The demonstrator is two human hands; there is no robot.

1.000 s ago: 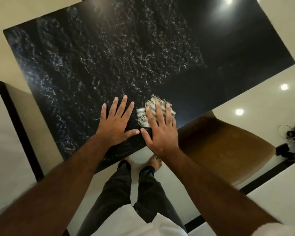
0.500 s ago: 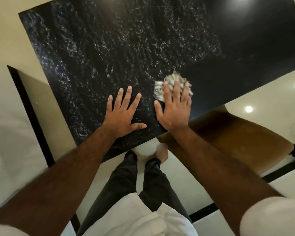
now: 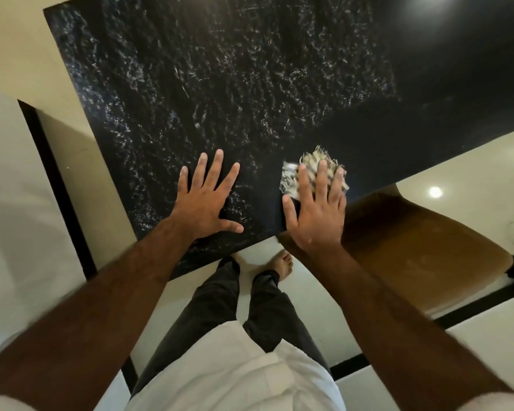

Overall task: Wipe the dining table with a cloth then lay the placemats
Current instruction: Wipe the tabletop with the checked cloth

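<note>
A black glossy dining table (image 3: 220,84) with white speckles fills the upper part of the view. My right hand (image 3: 316,209) lies flat on a crumpled, frayed grey-and-beige cloth (image 3: 291,178), pressing it onto the table close to the near edge. The palm hides most of the cloth; only its far and left fringes show. My left hand (image 3: 204,200) rests flat on the bare tabletop with fingers spread, a hand's width left of the cloth and holding nothing. No placemats are in view.
A brown padded chair (image 3: 413,247) stands at the table's near edge, right of my right hand. My legs and one bare foot (image 3: 284,266) are on the pale tiled floor below the table edge. A dark strip (image 3: 57,188) runs along the floor at left.
My right hand has slid the cloth to the right along the near edge, away from my left hand. The left hand stays flat on the table. The view has shifted slightly.
</note>
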